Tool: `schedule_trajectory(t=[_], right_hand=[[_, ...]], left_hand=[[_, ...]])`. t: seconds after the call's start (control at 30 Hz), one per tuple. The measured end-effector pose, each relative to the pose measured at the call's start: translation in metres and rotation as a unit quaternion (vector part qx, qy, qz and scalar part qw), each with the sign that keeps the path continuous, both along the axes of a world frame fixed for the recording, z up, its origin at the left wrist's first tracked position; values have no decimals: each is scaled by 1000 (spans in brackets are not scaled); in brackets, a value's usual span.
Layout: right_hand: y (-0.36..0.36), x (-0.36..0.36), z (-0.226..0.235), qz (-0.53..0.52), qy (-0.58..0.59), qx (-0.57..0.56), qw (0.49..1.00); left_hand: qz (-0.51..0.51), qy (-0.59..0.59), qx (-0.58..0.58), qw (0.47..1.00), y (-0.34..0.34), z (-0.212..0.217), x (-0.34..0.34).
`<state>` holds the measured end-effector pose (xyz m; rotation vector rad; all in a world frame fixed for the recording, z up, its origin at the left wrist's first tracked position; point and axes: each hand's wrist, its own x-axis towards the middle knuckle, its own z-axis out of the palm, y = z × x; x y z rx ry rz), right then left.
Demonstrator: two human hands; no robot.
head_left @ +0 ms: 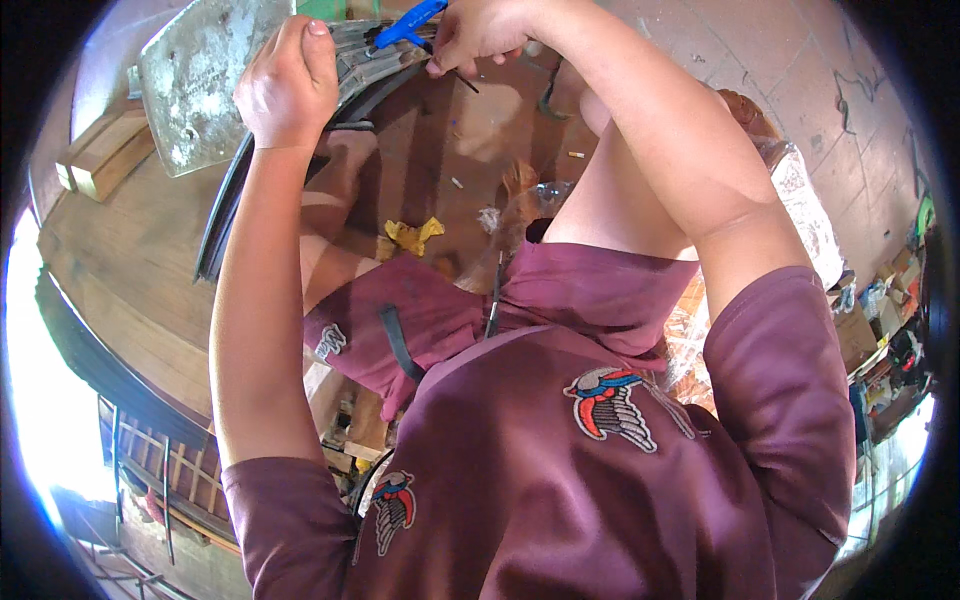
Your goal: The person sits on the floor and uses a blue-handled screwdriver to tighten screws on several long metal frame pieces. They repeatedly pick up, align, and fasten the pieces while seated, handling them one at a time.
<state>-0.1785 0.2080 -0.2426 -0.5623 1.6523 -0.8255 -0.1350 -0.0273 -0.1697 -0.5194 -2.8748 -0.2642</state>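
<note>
At the top of the head view, my left hand [288,85] is closed in a fist against a bundle of grey, ribbed strips [362,62]; what its fingers hold is hidden. My right hand [485,30] has its fingers closed around the dark shaft of a blue T-handled tool [408,26]. The tool's handle lies over the strips, and its thin tip pokes out below my fingers. A mottled grey, translucent sheet [200,85] stands beside my left fist. Under my left wrist, a dark curved edge [228,205] runs down past my forearm.
Wooden blocks [112,155] rest on a brown wooden surface [130,260] at the left. A crumpled yellow scrap [413,236] and small butts [576,155] lie on the floor between my legs. Clear plastic wrapping [805,205] is beside my right arm, with clutter [890,300] farther right.
</note>
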Motion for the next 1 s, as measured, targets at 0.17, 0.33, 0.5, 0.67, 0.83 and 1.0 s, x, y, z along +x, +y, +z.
schedule_trajectory(t=[0.17, 0.33, 0.5, 0.67, 0.83, 1.0], right_hand=[[-8, 10, -56, 35, 35, 72, 996], [8, 14, -52, -23, -113, 31, 993], [-15, 8, -98, -130, -217, -25, 967], [-8, -2, -66, -271, -170, -51, 946], [-20, -12, -62, -353, -120, -90, 924], [-15, -18, -49, -169, -35, -41, 984]], left_hand=[[-6, 10, 5, 1000, 4, -1, 3], [-2, 13, -1, 1000, -1, -4, 10], [-24, 23, 9, 999, 7, -2, 3], [-10, 17, 10, 1000, 2, -4, 13], [-23, 16, -8, 1000, 12, 3, 21], [-17, 12, 6, 1000, 11, 3, 22]])
